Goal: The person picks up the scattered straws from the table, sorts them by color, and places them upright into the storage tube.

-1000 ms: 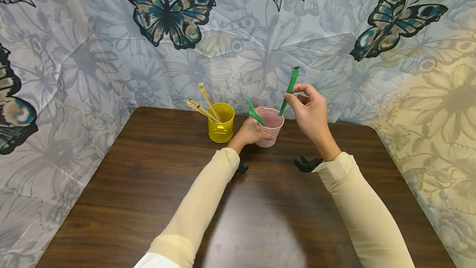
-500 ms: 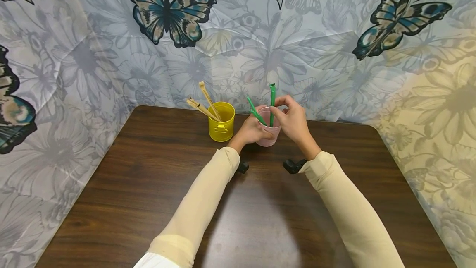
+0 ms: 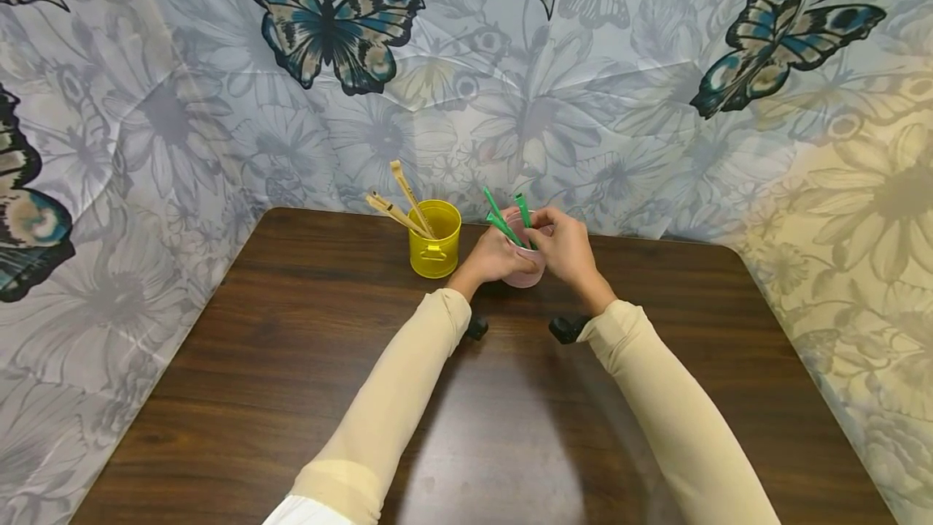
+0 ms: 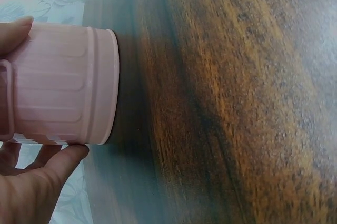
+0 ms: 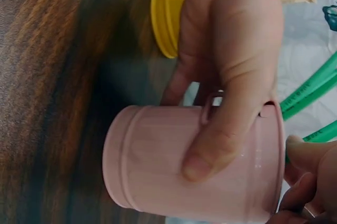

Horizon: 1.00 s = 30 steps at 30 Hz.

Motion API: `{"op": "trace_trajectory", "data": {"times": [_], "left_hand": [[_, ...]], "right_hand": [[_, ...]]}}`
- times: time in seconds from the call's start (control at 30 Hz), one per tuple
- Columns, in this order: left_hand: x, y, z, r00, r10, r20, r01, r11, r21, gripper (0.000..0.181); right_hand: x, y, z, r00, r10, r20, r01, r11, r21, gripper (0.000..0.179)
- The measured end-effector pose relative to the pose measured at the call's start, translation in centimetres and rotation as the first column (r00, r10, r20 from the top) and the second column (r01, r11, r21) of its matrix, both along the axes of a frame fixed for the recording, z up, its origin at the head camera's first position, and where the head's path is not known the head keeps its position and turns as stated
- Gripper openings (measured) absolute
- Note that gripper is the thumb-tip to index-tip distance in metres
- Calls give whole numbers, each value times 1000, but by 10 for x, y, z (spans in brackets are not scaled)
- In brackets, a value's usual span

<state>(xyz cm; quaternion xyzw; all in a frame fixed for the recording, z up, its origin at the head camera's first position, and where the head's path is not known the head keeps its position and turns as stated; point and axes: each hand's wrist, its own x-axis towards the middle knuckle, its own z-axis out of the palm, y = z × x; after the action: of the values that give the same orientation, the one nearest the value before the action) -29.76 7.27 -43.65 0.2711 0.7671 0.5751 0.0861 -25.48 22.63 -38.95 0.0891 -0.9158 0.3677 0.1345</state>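
A small pink pail (image 3: 524, 277) stands upright near the back of the table. My left hand (image 3: 492, 256) grips its side, the thumb lying across the wall in the right wrist view. At the pail's mouth, my right hand (image 3: 568, 249) pinches a slim green stick packet (image 3: 521, 206) with a flat top end; its lower part is hidden inside the pail. Other green stick packets (image 3: 503, 227) lean leftward out of the same pail. Printed letters show on the green packets (image 5: 316, 87) in the right wrist view, too blurred to read.
Left of the pink pail stands a yellow pail (image 3: 433, 256) holding several tan stick packets (image 3: 401, 205). Both pails are on a dark wooden table (image 3: 291, 379). Behind its back edge hangs a butterfly-patterned cloth (image 3: 466, 104).
My right hand has moved left and down, lowering the green packet from the pink pail's right rim into the pail. My left hand keeps its grip on the pail.
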Motion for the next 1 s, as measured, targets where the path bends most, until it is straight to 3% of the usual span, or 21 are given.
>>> {"op": "trace_trajectory", "data": {"times": [0.17, 0.3, 0.43, 1.0], "left_hand": [[8, -3, 13, 999, -26, 22, 25, 999, 25, 73], [-2, 4, -5, 1000, 17, -3, -17, 1000, 18, 82], [-6, 4, -12, 999, 46, 11, -45, 998, -42, 100], [-3, -1, -10, 999, 42, -5, -42, 999, -5, 104]], "right_hand": [[1, -1, -1, 1000, 2, 18, -2, 999, 33, 14], [2, 1, 0, 1000, 4, 9, -5, 999, 33, 15], [5, 3, 1, 1000, -9, -4, 9, 999, 40, 15], [23, 22, -4, 997, 35, -72, -34, 999, 23, 16]]}}
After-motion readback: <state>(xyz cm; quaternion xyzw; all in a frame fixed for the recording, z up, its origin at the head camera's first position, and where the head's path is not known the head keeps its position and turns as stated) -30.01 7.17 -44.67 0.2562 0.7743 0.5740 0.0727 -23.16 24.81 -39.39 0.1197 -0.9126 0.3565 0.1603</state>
